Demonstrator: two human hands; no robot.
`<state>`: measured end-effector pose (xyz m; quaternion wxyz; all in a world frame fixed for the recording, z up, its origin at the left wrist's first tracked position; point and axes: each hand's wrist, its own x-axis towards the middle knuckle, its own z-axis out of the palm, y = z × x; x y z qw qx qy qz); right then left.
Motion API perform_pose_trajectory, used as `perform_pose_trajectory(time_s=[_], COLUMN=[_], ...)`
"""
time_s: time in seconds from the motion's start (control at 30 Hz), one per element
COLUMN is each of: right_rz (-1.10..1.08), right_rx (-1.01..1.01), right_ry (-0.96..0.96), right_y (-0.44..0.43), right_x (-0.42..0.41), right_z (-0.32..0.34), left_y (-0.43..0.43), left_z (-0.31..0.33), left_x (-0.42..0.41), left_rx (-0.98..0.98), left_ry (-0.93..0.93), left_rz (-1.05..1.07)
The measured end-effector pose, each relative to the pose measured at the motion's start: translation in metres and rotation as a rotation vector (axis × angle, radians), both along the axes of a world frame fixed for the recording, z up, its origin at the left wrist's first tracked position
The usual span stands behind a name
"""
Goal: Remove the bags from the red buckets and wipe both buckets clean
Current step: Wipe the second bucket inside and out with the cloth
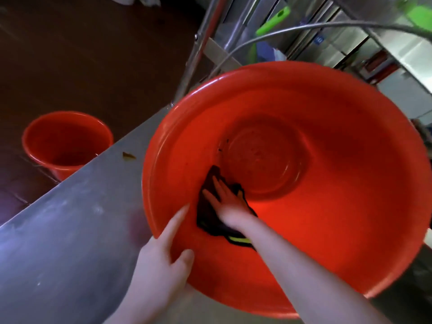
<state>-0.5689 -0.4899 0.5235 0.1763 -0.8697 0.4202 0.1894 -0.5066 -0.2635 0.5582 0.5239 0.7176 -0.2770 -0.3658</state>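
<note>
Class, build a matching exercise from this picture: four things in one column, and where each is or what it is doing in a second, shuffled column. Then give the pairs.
1. left hand
2. right hand
3. dark cloth
4. small red bucket

A. on the dark floor
B. grips the big red bucket's rim
C. pressed against the bucket's inner wall
D. lies flat on the cloth

Pairs: 1-B, 2-D, 3-C, 4-A

Near bucket (292,183) sits on surface (58,242); cloth (210,213) inside it under right hand (230,202). 2nd bucket (67,141) on floor (93,54), left, beyond surface edge.
</note>
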Motion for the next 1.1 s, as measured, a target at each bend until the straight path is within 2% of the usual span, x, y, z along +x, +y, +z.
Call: perform_pose_trajectory(time_s=[0.1,0.2,0.3,0.37,0.47,0.53,0.63,0.77,0.93,1.03,1.1], right_rz=[-0.113,-0.127,0.109,0.282,0.364,0.271,-0.003,-0.020,0.284,0.408,0.410], right_rx=[0.005,0.039,0.044,0.036,0.079,0.151,0.225,0.157,0.183,0.120,0.125], right_ry=[0.136,0.007,-0.140,-0.164,-0.171,-0.222,-0.246,-0.214,-0.376,-0.356,-0.328], right_y=[-0.009,0.020,0.073,0.097,0.082,0.056,0.023,0.024,0.067,0.081,0.076], right_x=[0.014,0.019,-0.004,-0.019,-0.020,-0.008,0.015,0.016,-0.028,-0.042,-0.039], right_z=[-0.006,0.007,0.031,0.046,0.052,0.047,0.030,0.022,0.061,0.073,0.070], left_y=[-0.001,-0.005,-0.008,-0.007,-0.004,-0.002,-0.002,-0.003,-0.011,-0.010,-0.009], left_z=[0.002,0.008,0.017,0.020,0.025,0.030,0.036,0.042,0.057,0.061,0.057], left_x=[0.005,0.005,0.004,0.007,0.009,0.005,-0.001,-0.004,-0.010,-0.008,-0.007], left_rx=[0.004,-0.011,-0.009,-0.018,-0.045,-0.059,-0.074,-0.066,-0.071,-0.049,-0.018], left_ry=[0.042,0.066,0.139,0.237,0.271,0.256,0.237,0.243,0.270,0.341,0.324], left_rz=[0.026,0.056,0.090,0.108,0.084,0.054,0.049,0.067,0.091,0.081,0.072])
